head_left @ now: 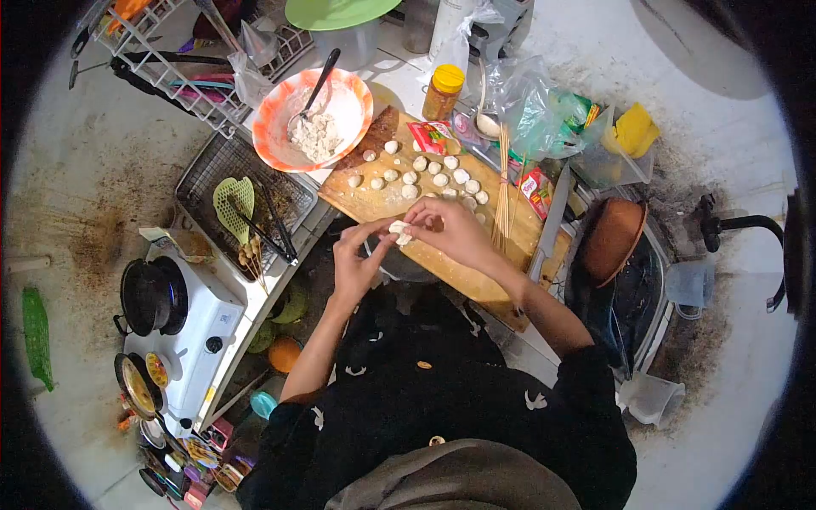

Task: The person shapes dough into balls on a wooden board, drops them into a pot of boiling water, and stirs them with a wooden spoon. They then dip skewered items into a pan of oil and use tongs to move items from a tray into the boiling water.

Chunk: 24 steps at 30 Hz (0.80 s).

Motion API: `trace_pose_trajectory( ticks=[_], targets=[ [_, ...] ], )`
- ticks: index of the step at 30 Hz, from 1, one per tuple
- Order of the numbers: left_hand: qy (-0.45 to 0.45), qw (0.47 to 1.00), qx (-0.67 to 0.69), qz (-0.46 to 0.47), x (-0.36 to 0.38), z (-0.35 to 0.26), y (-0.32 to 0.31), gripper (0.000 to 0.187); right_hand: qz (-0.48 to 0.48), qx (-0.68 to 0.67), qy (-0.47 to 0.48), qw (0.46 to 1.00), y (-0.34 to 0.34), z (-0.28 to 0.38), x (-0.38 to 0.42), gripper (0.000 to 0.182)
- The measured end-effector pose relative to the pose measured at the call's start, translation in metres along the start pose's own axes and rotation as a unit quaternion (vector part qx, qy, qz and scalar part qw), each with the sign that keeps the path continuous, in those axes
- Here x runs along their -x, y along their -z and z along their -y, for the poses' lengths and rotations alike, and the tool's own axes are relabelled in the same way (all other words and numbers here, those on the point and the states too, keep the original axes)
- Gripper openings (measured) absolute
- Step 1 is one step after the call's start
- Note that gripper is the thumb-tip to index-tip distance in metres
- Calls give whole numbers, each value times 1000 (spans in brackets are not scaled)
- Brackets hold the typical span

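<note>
A small lump of white dough (400, 231) is pinched between the fingers of both hands, over the near edge of a wooden board (476, 276). My left hand (359, 255) holds it from the left, thumb and fingers closed on it. From the right, my right hand (449, 228) grips the same dough with its fingertips. Several dough balls (410, 178) lie on the board just beyond my hands. Behind them to the left stands an orange-and-white bowl (265, 127) with crumbly dough mixture (316, 138) and a dark-handled spoon (325, 81) in it.
Bamboo skewers (503, 191) and a large knife (552, 223) lie at the board's right side. A yellow-lidded jar (444, 92) and red sachets (432, 137) sit at the back. The sink (625, 297) is on the right, a gas stove (200, 314) on the left.
</note>
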<state>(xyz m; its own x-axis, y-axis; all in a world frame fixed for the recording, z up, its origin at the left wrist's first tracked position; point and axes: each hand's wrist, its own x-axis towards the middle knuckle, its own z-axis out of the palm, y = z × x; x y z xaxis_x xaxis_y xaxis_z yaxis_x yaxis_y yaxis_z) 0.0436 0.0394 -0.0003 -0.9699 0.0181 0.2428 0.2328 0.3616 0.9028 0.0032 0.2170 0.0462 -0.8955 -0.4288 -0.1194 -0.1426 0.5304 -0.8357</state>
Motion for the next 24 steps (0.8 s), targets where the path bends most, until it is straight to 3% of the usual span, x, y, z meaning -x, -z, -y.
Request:
trace_pose_trajectory(
  ticks=[1,3,5,7,11,14,15,17,19,21,24],
  targets=[
    [-1,1000,0,0,0,0,-1,24,2,-50,-1,999,1,-4,-1,17],
    [113,977,179,-18,0,-4,0,25,4,-101,0,995,4,-5,-4,16],
    [106,975,194,-10,1,7,-2,25,20,-183,0,983,8,-4,-5,16],
    [125,951,282,-26,0,8,-5,28,10,-192,2,981,5,-9,-7,18],
    [124,941,313,-27,-5,3,-7,32,-39,-187,37,981,0,-16,-7,20],
    [87,954,287,32,-9,3,-4,38,-29,-110,31,993,5,-1,-2,20],
    [58,978,198,33,-12,0,1,33,-29,-111,31,993,7,2,-2,20],
    [-2,999,18,33,-20,-8,11,26,-62,11,67,996,12,4,-1,19],
    [-16,1000,-10,8,-24,-6,16,22,-92,50,89,991,22,-1,-3,20],
    [-127,986,-111,14,-27,5,21,24,-123,89,110,982,25,-3,-5,22],
    [-163,977,-129,54,-27,9,18,25,-146,124,129,973,25,-5,-8,22]
  ],
)
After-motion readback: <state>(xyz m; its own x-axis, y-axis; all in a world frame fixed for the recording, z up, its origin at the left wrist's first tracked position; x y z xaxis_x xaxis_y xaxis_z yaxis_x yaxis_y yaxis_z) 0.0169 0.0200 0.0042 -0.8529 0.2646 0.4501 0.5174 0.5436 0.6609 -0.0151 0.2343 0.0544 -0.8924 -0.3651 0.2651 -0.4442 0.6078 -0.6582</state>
